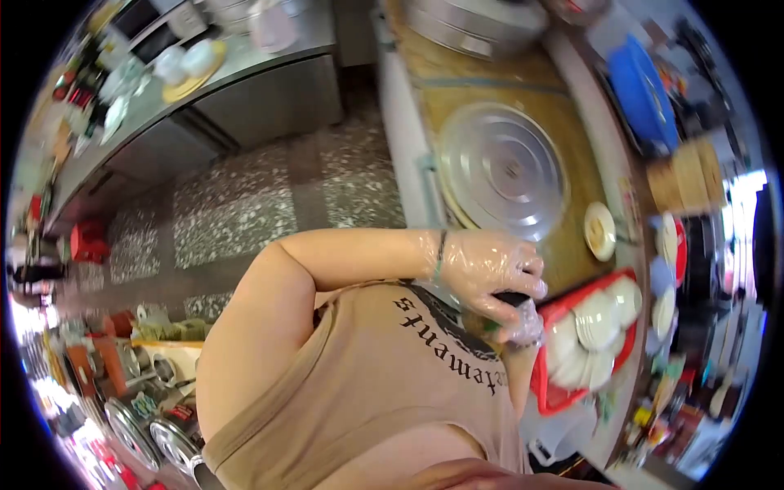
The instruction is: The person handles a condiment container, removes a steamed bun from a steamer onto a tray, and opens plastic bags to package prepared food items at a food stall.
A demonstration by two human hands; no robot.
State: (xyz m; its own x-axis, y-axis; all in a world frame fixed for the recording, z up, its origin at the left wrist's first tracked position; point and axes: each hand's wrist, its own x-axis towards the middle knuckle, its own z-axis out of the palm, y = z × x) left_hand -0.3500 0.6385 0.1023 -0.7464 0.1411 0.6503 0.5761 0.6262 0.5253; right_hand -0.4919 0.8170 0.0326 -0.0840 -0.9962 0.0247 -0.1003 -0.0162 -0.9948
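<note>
My left hand [490, 273], in a clear plastic glove with a dark band at the wrist, is closed around a small black object [513, 298] in front of my chest. Just below it is my right hand [524, 327], also gloved, its fingers bunched and partly hidden, with what it holds unclear. A red basket [545, 392] of white bowls [599, 318] lies to the right of both hands. Above them, a round clear lid [502, 167] rests on the wooden counter [572, 253].
A small dish [600, 231] stands near the counter's edge. A large metal pot [478, 24], a blue basin [641, 94] and a stacked bamboo steamer [686, 175] are farther off. At the left are a steel counter [269, 102] and a red container [89, 241] on the floor.
</note>
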